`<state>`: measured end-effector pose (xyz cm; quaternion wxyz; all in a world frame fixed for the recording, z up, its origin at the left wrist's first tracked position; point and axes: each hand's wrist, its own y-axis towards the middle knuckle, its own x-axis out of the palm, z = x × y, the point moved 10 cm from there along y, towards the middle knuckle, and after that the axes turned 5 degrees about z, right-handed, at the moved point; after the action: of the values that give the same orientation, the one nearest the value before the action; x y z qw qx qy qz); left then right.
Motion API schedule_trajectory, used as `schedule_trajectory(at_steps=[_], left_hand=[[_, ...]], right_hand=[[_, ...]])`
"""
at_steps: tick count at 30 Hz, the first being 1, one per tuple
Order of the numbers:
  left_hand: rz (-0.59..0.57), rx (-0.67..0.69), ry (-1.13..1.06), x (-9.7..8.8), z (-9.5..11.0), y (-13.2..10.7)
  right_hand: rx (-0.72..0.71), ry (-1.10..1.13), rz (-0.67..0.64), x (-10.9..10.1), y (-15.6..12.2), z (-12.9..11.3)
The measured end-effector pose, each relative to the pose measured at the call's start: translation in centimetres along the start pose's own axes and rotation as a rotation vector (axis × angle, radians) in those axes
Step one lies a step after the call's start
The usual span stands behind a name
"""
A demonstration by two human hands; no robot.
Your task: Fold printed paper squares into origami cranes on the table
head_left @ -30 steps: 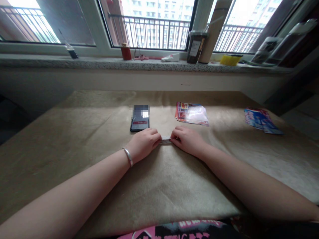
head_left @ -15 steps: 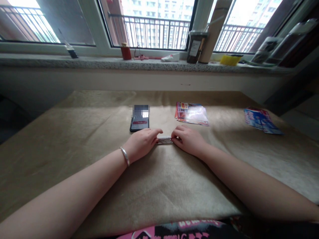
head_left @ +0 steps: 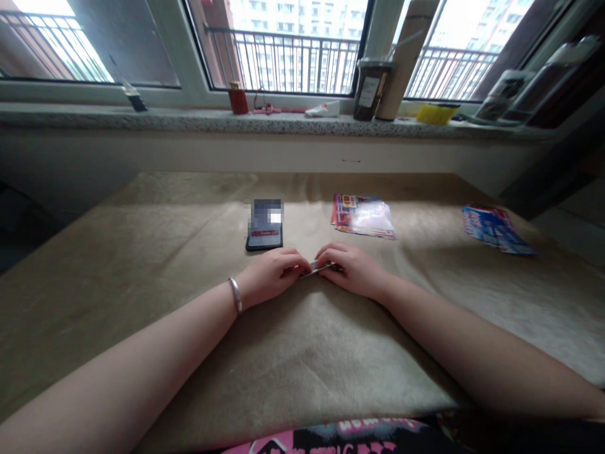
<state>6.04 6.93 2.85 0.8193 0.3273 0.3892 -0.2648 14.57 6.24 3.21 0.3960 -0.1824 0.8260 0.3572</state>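
Between my two hands is a small, narrow piece of folded paper [head_left: 314, 270], held low over the table and slanting up to the right. My left hand [head_left: 274, 271], with a silver bangle at the wrist, pinches its left end. My right hand [head_left: 352, 268] grips the right end with thumb and fingers. Most of the paper is hidden by my fingers. Just beyond my left hand lies a phone [head_left: 265, 241] with a lit screen. Past my right hand rests a stack of glossy printed leaflets [head_left: 363, 217].
More blue and red leaflets [head_left: 496, 230] lie fanned at the right of the brown-covered table [head_left: 198, 353]. Along the stone windowsill [head_left: 189, 121] stand a red spool [head_left: 237, 99], a dark lidded cup [head_left: 372, 91], a cardboard tube [head_left: 406, 63] and a yellow item [head_left: 437, 113].
My hands have come closer together on the folded paper. It has turned from level to slanted, and less of it shows. My left fingers have curled down onto it.
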Motion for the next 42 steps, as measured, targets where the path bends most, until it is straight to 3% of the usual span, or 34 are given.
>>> schedule_trajectory(at_steps=[6, 11, 18, 35, 42], left_hand=[[-0.019, -0.092, -0.141, -0.3, -0.5, 0.0], [-0.06, -0.087, -0.148, -0.1, -0.3, 0.2], [-0.035, -0.025, 0.055, -0.1, -0.1, 0.2], [0.028, 0.124, 0.308, 0.2, 1.3, 0.2], [0.026, 0.085, 0.405, 0.1, 1.7, 0.0]], right_hand=[[0.035, 0.137, 0.017, 0.1, -0.1, 0.7], [0.08, 0.16, 0.007, 0.3, -0.2, 1.0], [0.087, 0.044, 0.023, 0.4, 0.1, 1.3], [-0.103, -0.395, -0.011, 0.8, 0.5, -0.7], [-0.131, -0.463, -0.073, 1.0, 0.1, -1.5]])
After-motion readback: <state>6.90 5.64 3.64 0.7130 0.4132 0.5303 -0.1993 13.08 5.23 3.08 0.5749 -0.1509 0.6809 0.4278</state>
